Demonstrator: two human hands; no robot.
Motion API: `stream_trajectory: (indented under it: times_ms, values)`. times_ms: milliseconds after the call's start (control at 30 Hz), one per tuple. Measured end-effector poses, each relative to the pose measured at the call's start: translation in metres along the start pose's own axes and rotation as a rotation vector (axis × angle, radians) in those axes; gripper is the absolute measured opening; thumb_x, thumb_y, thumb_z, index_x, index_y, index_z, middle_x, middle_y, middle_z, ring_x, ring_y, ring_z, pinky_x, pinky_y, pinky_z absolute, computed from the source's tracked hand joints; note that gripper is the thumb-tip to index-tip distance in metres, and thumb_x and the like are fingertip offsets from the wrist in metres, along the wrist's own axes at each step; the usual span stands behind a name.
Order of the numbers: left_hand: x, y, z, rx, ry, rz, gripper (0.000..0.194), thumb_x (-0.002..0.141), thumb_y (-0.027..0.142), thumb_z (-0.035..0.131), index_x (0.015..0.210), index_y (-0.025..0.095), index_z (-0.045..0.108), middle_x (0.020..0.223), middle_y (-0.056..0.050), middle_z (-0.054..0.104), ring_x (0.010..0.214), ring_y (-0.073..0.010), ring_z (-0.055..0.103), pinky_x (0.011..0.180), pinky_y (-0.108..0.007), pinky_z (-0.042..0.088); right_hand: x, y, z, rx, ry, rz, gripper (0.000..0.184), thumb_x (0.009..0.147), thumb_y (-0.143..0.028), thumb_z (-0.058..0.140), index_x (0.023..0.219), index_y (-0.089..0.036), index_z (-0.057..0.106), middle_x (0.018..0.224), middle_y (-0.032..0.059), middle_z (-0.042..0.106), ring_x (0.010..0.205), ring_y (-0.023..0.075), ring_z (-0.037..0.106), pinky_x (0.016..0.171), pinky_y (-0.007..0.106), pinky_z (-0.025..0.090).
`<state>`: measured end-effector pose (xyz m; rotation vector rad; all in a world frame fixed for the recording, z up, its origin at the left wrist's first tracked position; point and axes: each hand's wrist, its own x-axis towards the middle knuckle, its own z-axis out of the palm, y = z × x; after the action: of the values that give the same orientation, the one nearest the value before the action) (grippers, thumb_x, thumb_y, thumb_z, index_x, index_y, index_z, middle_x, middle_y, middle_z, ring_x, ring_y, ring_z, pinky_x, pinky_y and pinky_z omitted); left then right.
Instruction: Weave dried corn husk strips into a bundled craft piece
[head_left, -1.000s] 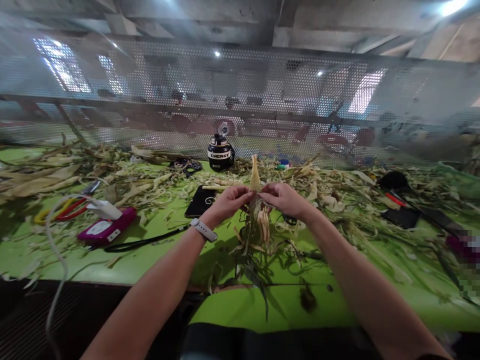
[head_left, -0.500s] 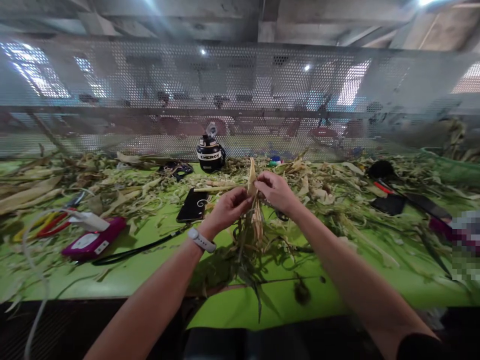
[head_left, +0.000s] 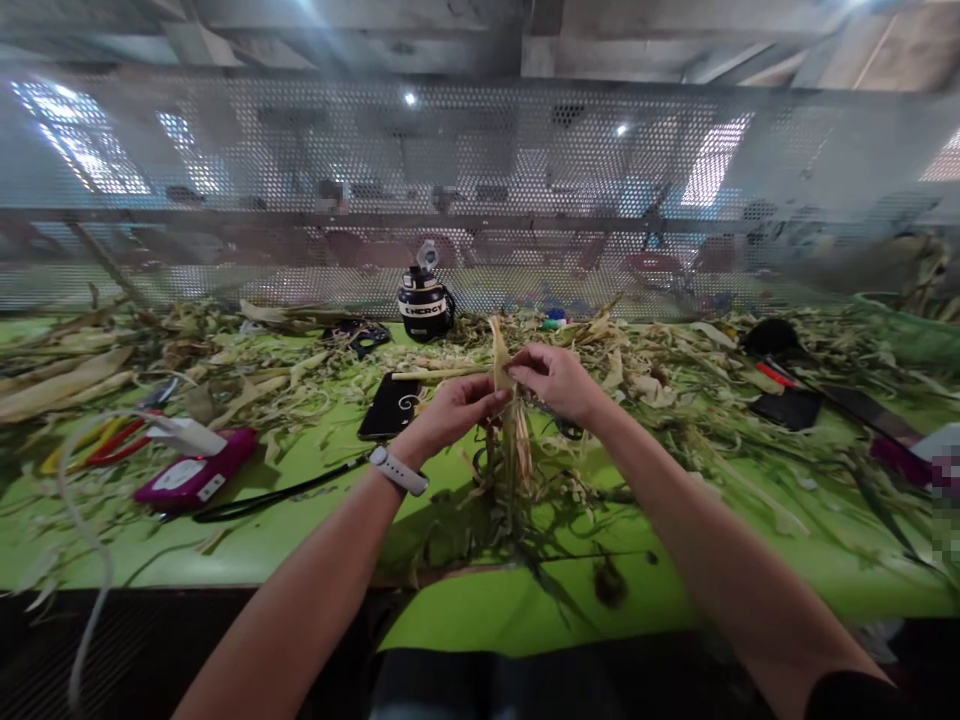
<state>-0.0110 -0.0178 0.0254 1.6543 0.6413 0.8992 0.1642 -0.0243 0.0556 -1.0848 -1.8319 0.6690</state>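
A pale yellow dried husk piece (head_left: 502,358), narrow at its upper end, stands upright between my two hands over the middle of the table. My left hand (head_left: 459,408), with a light watch strap at the wrist, pinches its lower left side. From the right, my right hand (head_left: 553,378) pinches it slightly higher, thumb against the fingers. Below the fingers hang tan strips and dark green strands (head_left: 517,455) that reach toward the table edge; how they join the husk piece is hidden by my fingers. A black phone (head_left: 385,407) lies just beyond my left wrist.
Dried husk scraps (head_left: 247,375) cover much of the green table (head_left: 300,545). A black bottle (head_left: 424,305) stands before the perforated screen (head_left: 480,150). At left are a purple power strip (head_left: 196,470) with a white plug and scissors (head_left: 101,440); at right, a green basket (head_left: 904,325).
My right hand's grip has shifted a little higher on the husk piece, and the piece has turned slightly. The hanging strands have swung. The view has also moved somewhat.
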Motion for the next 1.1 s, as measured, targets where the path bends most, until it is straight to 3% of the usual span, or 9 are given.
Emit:
stream_trajectory:
  times_ms: [67,300,467,700,867,1100]
  values:
    - [-0.001,0.000,-0.005,0.038,-0.068,-0.030,0.035,0.071,0.047,0.067,0.075,0.013,0.060,0.065,0.002,0.055,0.057,-0.0082,0.049,0.053,-0.021,0.040,-0.001,-0.001,-0.001,-0.028,-0.018,-0.003,0.017,0.076,-0.030,0.056,0.078,-0.014,0.059,0.069,0.0008,0.058,0.062,0.0113,0.050,0.060,0.025,0.039]
    - [0.000,0.002,-0.011,-0.005,-0.037,-0.050,0.035,0.070,0.046,0.069,0.077,0.013,0.058,0.062,0.002,0.057,0.052,-0.0080,0.052,0.048,-0.020,0.040,-0.004,-0.006,-0.002,-0.233,-0.195,0.083,0.032,0.076,-0.046,0.060,0.070,-0.014,0.058,0.061,-0.0007,0.054,0.056,0.0108,0.047,0.053,0.023,0.035]
    - [0.000,0.004,-0.012,-0.062,-0.057,-0.085,0.032,0.070,0.042,0.070,0.074,0.013,0.058,0.061,0.002,0.058,0.051,-0.0072,0.053,0.050,-0.020,0.043,-0.004,-0.009,-0.007,-0.018,-0.356,0.132,0.032,0.079,-0.044,0.058,0.083,-0.013,0.062,0.072,0.0024,0.059,0.060,0.0107,0.051,0.057,0.024,0.041]
    - [-0.002,0.002,-0.014,-0.054,-0.125,-0.116,0.032,0.071,0.041,0.070,0.081,0.012,0.062,0.065,0.000,0.061,0.056,-0.0093,0.058,0.053,-0.020,0.045,-0.004,-0.003,-0.014,0.052,-0.494,0.157,0.021,0.080,-0.034,0.059,0.083,-0.013,0.061,0.072,0.0014,0.059,0.062,0.0103,0.055,0.060,0.024,0.047]
    - [-0.001,-0.001,-0.015,0.056,-0.122,-0.085,0.033,0.073,0.044,0.067,0.081,0.012,0.062,0.064,0.000,0.060,0.054,-0.0095,0.056,0.052,-0.021,0.047,-0.004,-0.004,-0.016,-0.016,-0.506,0.150,0.014,0.080,-0.027,0.057,0.080,-0.013,0.062,0.071,0.0025,0.062,0.062,0.0122,0.060,0.060,0.026,0.051]
    - [0.000,0.000,-0.014,0.118,-0.147,-0.103,0.035,0.070,0.046,0.068,0.082,0.014,0.062,0.067,-0.003,0.064,0.057,-0.0134,0.059,0.049,-0.022,0.047,-0.007,-0.013,-0.016,-0.160,-0.491,0.090,0.013,0.082,-0.023,0.055,0.071,-0.016,0.055,0.065,0.0004,0.060,0.060,0.0125,0.062,0.054,0.024,0.047]
